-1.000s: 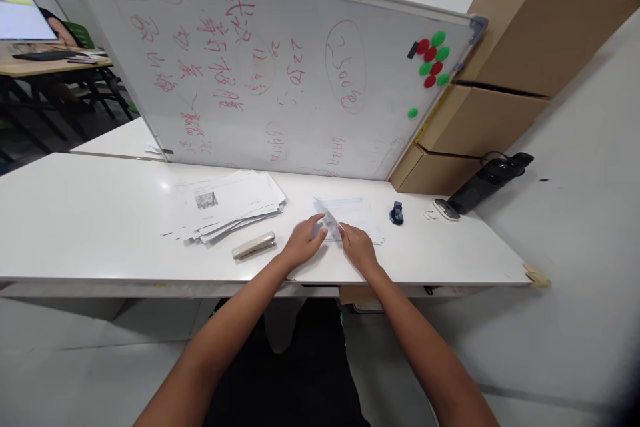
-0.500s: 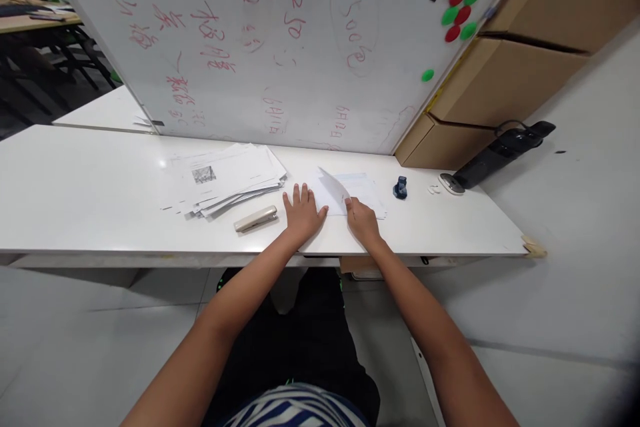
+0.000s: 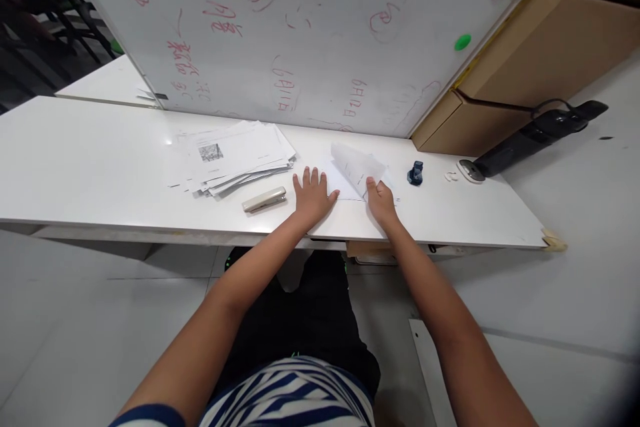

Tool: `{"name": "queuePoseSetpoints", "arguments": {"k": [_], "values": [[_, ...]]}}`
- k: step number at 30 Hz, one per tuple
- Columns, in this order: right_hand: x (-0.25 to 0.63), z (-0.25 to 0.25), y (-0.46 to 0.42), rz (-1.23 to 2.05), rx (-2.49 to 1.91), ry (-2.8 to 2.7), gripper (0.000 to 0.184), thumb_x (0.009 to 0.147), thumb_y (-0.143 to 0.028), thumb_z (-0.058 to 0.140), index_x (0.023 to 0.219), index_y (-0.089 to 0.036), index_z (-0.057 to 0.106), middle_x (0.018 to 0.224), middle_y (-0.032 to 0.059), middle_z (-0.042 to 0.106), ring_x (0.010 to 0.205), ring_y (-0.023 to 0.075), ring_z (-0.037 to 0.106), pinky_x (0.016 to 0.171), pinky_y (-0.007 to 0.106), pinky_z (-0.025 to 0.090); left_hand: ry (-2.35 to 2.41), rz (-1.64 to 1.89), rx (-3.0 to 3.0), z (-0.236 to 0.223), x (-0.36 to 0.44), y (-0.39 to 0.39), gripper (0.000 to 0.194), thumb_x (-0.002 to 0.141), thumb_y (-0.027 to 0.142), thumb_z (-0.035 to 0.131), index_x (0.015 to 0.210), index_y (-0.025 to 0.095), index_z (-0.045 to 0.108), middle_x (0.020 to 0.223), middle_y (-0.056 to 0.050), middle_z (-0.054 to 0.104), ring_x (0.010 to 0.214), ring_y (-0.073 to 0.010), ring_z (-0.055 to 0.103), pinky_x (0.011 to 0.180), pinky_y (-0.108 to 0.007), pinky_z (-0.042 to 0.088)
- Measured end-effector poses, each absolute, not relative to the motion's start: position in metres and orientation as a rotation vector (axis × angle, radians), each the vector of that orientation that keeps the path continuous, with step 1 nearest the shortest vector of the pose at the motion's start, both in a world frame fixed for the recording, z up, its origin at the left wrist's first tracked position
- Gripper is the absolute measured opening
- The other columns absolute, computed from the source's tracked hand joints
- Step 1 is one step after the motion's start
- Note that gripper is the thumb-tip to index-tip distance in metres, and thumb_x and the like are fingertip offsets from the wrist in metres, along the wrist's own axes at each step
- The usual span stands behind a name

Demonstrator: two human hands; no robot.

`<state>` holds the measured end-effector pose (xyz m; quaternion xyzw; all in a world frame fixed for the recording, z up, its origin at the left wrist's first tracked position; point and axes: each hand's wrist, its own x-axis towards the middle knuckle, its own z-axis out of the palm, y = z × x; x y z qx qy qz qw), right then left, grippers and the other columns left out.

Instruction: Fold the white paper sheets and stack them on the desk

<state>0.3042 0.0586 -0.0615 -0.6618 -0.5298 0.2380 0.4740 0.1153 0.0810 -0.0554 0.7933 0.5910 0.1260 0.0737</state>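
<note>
Honestly, main risk looks like a crease in the lifted sheet [image 3: 356,163]. Right hand [image 3: 380,199] pinches it between thumb and fingers at the near right part; the rest curls up over the papers [image 3: 341,183] lying on the table [image 3: 100,160]. Too hard a pinch or a sideways tug could kink it; too loose and it could spring free. Can't tell if that pinch holds one leaf or several, so a double pick-up is possible if leaves cling.

Left hand [image 3: 313,197] lies flat, fingers spread, grasping nothing, thumb at the near left edge of the papers. Can't tell if it presses on them. If not, lower leaves could slide with a pull, as the surface looks slick.

Stapler [image 3: 264,200] sits just beside that hand: an outward sweep could knock it. Fanned stack [image 3: 240,150] beyond it is uneven, so a bump could spread it. Dark blue object [image 3: 415,173] is near the sheet's right side; a wide swing could clip it.
</note>
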Motion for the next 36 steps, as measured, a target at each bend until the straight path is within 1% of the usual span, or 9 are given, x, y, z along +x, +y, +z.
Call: {"name": "queuePoseSetpoints", "arguments": {"k": [7, 13, 18, 23, 26, 28, 31, 33, 36], "values": [[0.304, -0.062, 0.059, 0.592, -1.614, -1.251, 0.063, 0.081, -0.073, 0.042, 0.093, -0.015, 0.066, 0.096, 0.011, 0.07, 0.1, 0.0277, 0.06, 0.095, 0.043, 0.041, 1.682, 0.504, 2.447, -0.052, 0.113, 0.077, 0.062, 0.092, 0.048, 0.04, 0.147, 0.02, 0.034, 0.153, -0.013, 0.032, 0.144, -0.0346, 0.014, 0.114, -0.059, 0.008], [0.302, -0.059, 0.057, 0.583, -1.631, -1.271, 0.063, 0.082, -0.072, 0.041, 0.091, -0.015, 0.065, 0.096, 0.0114, 0.07, 0.099, 0.0282, 0.061, 0.093, 0.044, 0.043, 1.653, 0.538, 2.411, -0.053, 0.113, 0.078, 0.062, 0.092, 0.046, 0.041, 0.143, 0.012, 0.038, 0.151, -0.015, 0.036, 0.143, -0.0341, 0.018, 0.114, -0.058, 0.011], [0.302, -0.061, 0.058, 0.526, -1.666, -1.33, 0.06, 0.088, -0.067, 0.037, 0.097, -0.015, 0.066, 0.099, 0.0128, 0.071, 0.1, 0.0287, 0.062, 0.09, 0.043, 0.046, 1.655, 0.635, 2.407, -0.057, 0.114, 0.079, 0.058, 0.091, 0.046, 0.045, 0.138, 0.012, 0.045, 0.15, -0.017, 0.036, 0.143, -0.0356, 0.017, 0.113, -0.058, 0.012], [0.296, -0.057, 0.051, 0.12, -1.67, -1.685, 0.048, 0.097, -0.045, 0.03, 0.11, -0.015, 0.064, 0.104, 0.0152, 0.072, 0.102, 0.029, 0.065, 0.089, 0.043, 0.048, 1.264, 0.953, 2.273, -0.043, 0.11, 0.076, 0.049, 0.094, 0.048, 0.04, 0.125, 0.014, 0.058, 0.136, -0.015, 0.053, 0.136, -0.0309, 0.035, 0.114, -0.052, 0.018], [0.274, -0.049, 0.021, -0.192, -1.363, -2.034, 0.038, 0.095, -0.023, 0.035, 0.122, -0.014, 0.06, 0.124, 0.0145, 0.065, 0.118, 0.0249, 0.058, 0.097, 0.04, 0.045, 0.847, 1.062, 1.79, -0.024, 0.097, 0.057, 0.065, 0.093, 0.064, 0.03, 0.121, 0.015, 0.062, 0.128, -0.014, 0.061, 0.127, -0.0282, 0.048, 0.111, -0.045, 0.029], [0.252, -0.047, -0.012, -0.272, -1.192, -2.194, 0.043, 0.091, -0.012, 0.036, 0.131, -0.016, 0.054, 0.13, 0.0116, 0.061, 0.127, 0.0223, 0.051, 0.102, 0.039, 0.042, 0.674, 1.045, 1.322, -0.013, 0.082, 0.03, 0.073, 0.091, 0.069, 0.024, 0.125, 0.015, 0.06, 0.128, -0.014, 0.062, 0.126, -0.0289, 0.05, 0.11, -0.045, 0.032], [0.218, -0.052, -0.067, -0.235, -1.148, -2.241, 0.054, 0.089, -0.008, 0.039, 0.142, -0.02, 0.041, 0.138, 0.0101, 0.054, 0.136, 0.0226, 0.041, 0.109, 0.045, 0.032, 0.706, 0.973, 0.947, -0.009, 0.051, -0.018, 0.061, 0.085, 0.055, 0.059, 0.132, 0.016, 0.056, 0.126, -0.014, 0.063, 0.122, -0.0315, 0.054, 0.107, -0.047, 0.037], [0.204, -0.059, -0.096, -0.011, -1.181, -2.308, 0.057, 0.09, -0.021, 0.047, 0.145, -0.027, 0.036, 0.144, 0.0079, 0.048, 0.137, 0.0258, 0.038, 0.114, 0.052, 0.023, 0.829, 0.971, 0.831, -0.016, 0.027, -0.046, 0.058, 0.081, 0.048, 0.068, 0.129, 0.017, 0.059, 0.127, -0.013, 0.063, 0.117, -0.0313, 0.058, 0.103, -0.046, 0.042], [0.201, -0.074, -0.121, 0.334, -1.327, -2.102, 0.068, 0.079, -0.044, 0.066, 0.141, -0.039, 0.041, 0.149, 0.0045, 0.04, 0.139, 0.033, 0.034, 0.116, 0.061, 0.011, 0.949, 0.891, 0.739, -0.032, -0.004, -0.067, 0.051, 0.076, 0.045, 0.073, 0.117, 0.016, 0.067, 0.121, -0.013, 0.066, 0.107, -0.0319, 0.064, 0.094, -0.046, 0.05]]}}
